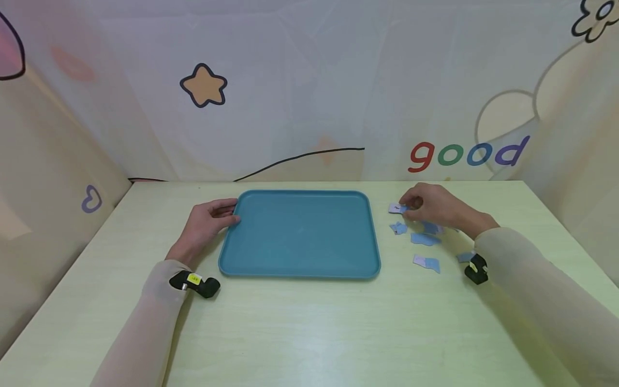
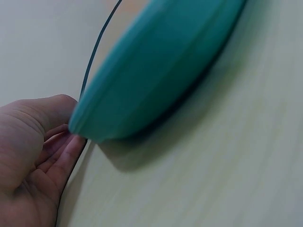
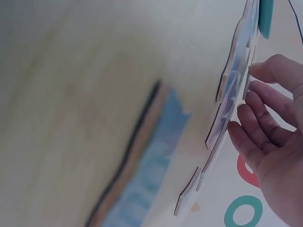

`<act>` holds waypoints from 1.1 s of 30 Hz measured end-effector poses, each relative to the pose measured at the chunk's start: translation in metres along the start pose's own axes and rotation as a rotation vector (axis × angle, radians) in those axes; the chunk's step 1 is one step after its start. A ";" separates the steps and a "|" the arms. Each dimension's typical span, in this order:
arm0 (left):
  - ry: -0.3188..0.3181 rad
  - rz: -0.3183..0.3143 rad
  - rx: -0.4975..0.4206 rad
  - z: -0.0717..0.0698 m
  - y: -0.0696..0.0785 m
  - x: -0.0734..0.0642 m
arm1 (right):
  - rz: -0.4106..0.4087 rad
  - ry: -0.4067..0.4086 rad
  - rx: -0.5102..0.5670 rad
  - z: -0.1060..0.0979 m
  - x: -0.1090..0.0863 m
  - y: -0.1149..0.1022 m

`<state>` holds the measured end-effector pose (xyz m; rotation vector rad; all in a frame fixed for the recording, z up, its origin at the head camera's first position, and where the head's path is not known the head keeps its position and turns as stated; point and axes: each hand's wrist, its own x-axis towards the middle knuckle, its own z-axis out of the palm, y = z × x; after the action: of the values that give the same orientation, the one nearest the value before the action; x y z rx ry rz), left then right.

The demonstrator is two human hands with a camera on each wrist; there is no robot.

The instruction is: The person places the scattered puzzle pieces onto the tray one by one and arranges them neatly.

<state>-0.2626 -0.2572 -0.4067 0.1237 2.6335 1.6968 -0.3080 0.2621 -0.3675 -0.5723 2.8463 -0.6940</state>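
A teal tray (image 1: 300, 234) lies on the table with a bare inner surface. My left hand (image 1: 205, 220) holds its left rim near the far corner, the thumb and fingers against the edge; the left wrist view shows the thumb (image 2: 52, 109) touching the rim. To the right of the tray, my right hand (image 1: 432, 205) pinches a flat white-and-blue puzzle piece (image 1: 394, 208) with a dark mark, at table level. Around that hand lie other bluish puzzle pieces: a small one (image 1: 398, 228), a wavy one (image 1: 424, 239) and a pale-and-blue one (image 1: 427, 263).
Another puzzle piece (image 1: 465, 257) lies beside the right wrist's black camera (image 1: 476, 270); close up, it looks thick-edged in the right wrist view. A printed curtain (image 1: 300, 97) with a star and the word "good" stands behind the pale wooden table (image 1: 300, 328).
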 end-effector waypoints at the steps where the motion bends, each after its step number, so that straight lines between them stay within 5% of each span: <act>1: -0.001 0.001 -0.001 0.000 0.000 0.000 | 0.001 0.002 0.000 0.000 -0.001 0.000; 16: 0.009 -0.004 0.015 0.000 -0.001 -0.001 | -0.020 0.026 -0.005 -0.002 -0.005 -0.004; 33: 0.008 0.024 0.025 0.000 -0.003 0.001 | -0.136 0.066 0.027 -0.007 -0.004 -0.027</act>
<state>-0.2642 -0.2585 -0.4095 0.1494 2.6701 1.6755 -0.2971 0.2444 -0.3485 -0.7581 2.8745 -0.7857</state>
